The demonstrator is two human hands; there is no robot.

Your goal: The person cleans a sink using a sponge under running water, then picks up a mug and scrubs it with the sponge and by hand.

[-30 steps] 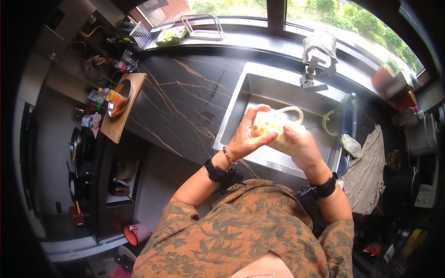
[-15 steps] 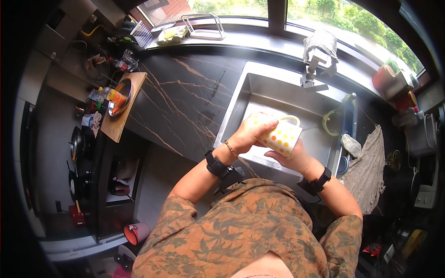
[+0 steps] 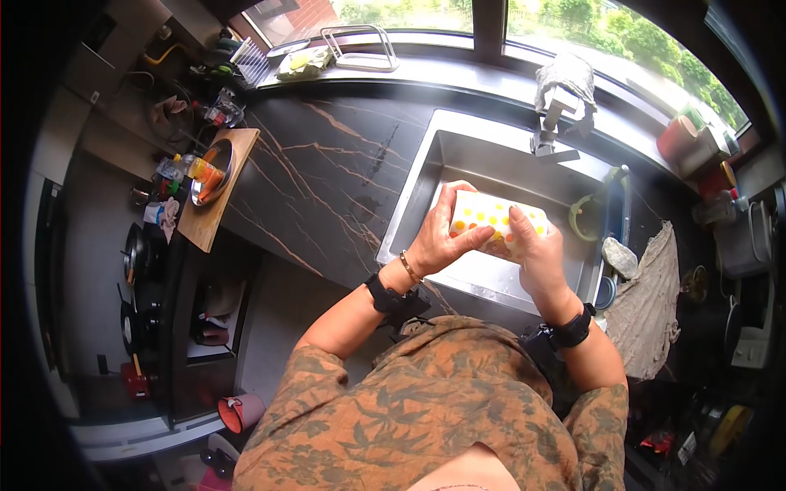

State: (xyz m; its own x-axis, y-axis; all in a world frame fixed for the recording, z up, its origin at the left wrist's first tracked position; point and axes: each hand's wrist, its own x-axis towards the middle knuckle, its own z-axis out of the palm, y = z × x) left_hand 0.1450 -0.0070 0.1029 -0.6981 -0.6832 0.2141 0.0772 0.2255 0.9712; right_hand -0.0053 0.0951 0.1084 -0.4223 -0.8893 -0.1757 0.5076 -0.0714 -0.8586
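A white mug (image 3: pixel 483 214) with yellow and orange dots lies sideways between my two hands, over the near part of the steel sink (image 3: pixel 491 172). My left hand (image 3: pixel 444 237) grips its left end, the thumb across the near side. At the other end my right hand (image 3: pixel 536 250) holds on, thumb resting on the dotted wall. The mug's handle is not visible from here. Behind the mug stands the faucet (image 3: pixel 550 135), draped with a grey cloth (image 3: pixel 565 75).
Right of the sink lie a beige rag (image 3: pixel 647 303), a pale lump (image 3: pixel 620 258) and a small blue-rimmed bowl (image 3: pixel 606 292). A greenish translucent container (image 3: pixel 612 204) stands at the sink's right side. Left on the counter, a wooden board (image 3: pixel 233 172) bears a pan (image 3: pixel 215 164).
The mug has turned to lie more level, and its handle has gone out of sight. My right hand has come up around its right end, with the thumb now on top.
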